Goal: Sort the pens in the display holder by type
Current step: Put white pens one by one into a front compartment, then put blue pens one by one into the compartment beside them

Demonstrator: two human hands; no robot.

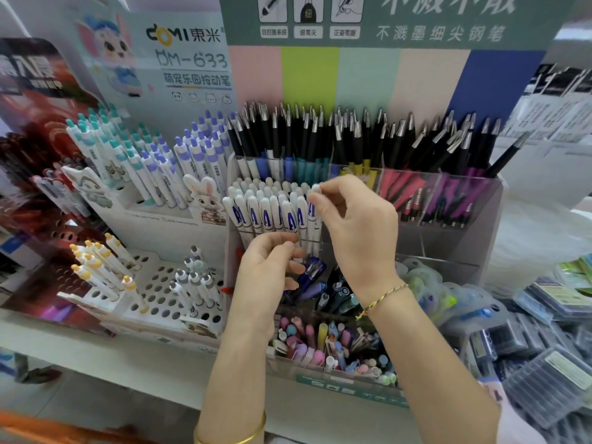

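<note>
A clear tiered display holder [474,200] stands in the middle. Its back row holds black pens [320,133]. A middle compartment holds several white pens [266,209] with blue "A" marks. My right hand [358,225] pinches the cap end of one white pen [313,203] at the right edge of that bunch. My left hand [272,274] is lower, fingers curled against the lower barrels of the white pens. Below lie dark blue pens [312,277]. The front compartment holds pastel pens [323,344].
To the left stands a white cardboard display [166,280] with teal, purple, yellow and grey click pens in a hole grid. Packs of ink cartridges [544,347] lie at the right. All of it stands on a white shelf [105,354].
</note>
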